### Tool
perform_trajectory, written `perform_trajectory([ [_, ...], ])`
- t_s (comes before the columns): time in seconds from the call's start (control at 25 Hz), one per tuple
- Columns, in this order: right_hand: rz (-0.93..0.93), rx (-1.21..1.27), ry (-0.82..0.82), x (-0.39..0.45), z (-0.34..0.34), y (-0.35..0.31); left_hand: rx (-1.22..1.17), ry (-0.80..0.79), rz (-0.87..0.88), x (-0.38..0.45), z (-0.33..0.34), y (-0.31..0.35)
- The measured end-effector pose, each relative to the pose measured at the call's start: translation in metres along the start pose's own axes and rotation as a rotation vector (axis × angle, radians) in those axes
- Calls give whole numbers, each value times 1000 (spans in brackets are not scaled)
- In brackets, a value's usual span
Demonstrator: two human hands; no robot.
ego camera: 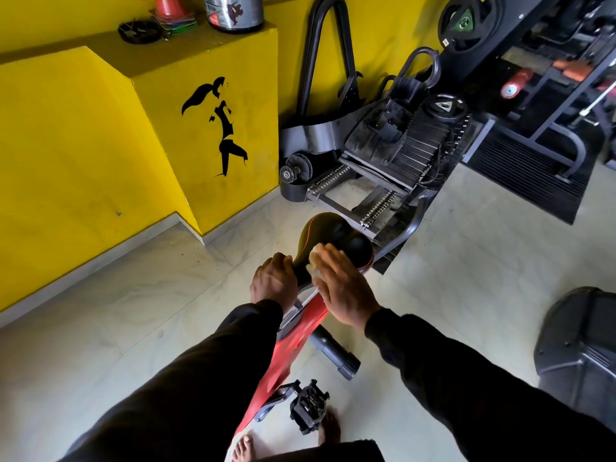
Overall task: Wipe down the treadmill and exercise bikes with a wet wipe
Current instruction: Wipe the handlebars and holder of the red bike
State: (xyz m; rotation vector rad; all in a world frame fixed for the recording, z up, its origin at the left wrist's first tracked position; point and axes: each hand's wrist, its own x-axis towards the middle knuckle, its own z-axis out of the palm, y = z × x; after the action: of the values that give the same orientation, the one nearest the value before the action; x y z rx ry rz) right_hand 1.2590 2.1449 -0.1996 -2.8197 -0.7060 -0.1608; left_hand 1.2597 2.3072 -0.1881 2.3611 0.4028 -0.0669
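Note:
A red exercise bike (293, 348) stands in front of me, its black saddle (336, 235) with red trim pointing away. My left hand (274, 280) grips the narrow near end of the saddle. My right hand (343, 285) lies flat on the saddle's right side and presses a crumpled pale wet wipe (315, 261) against it; only the wipe's left edge shows past the fingers. A black pedal (308, 406) hangs low on the bike's right.
A dismantled black machine (383, 151) lies on the tiled floor just beyond the saddle. A yellow wall ledge (206, 95) is at left, weight racks (533, 78) at back right, a black housing (580, 348) at right. Bare feet (330, 428) stand by the pedal.

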Motion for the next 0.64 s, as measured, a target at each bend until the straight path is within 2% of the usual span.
perform_trajectory([
  [0.08, 191, 10, 38, 25, -7, -11, -82, -5, -4, 3, 2, -4],
  [0.12, 197, 11, 20, 27, -7, -24, -139, -9, -8, 4, 3, -7],
  [0.24, -113, 28, 37, -1, 12, -53, -338, 7, -70, 2, -1, -15],
  [0.28, -142, 50, 43, -5, 11, -51, -366, 1, -82, 0, -3, -18],
  [0.44, 183, -34, 138, 21, -11, -54, -326, -32, -118, -7, -7, -25],
  [0.56, 35, 29, 243, -4, -2, -80, -330, -53, -91, -8, -10, -31],
  [0.64, 65, 203, 312, -20, 3, -85, -335, -60, -95, -7, -13, -34],
])
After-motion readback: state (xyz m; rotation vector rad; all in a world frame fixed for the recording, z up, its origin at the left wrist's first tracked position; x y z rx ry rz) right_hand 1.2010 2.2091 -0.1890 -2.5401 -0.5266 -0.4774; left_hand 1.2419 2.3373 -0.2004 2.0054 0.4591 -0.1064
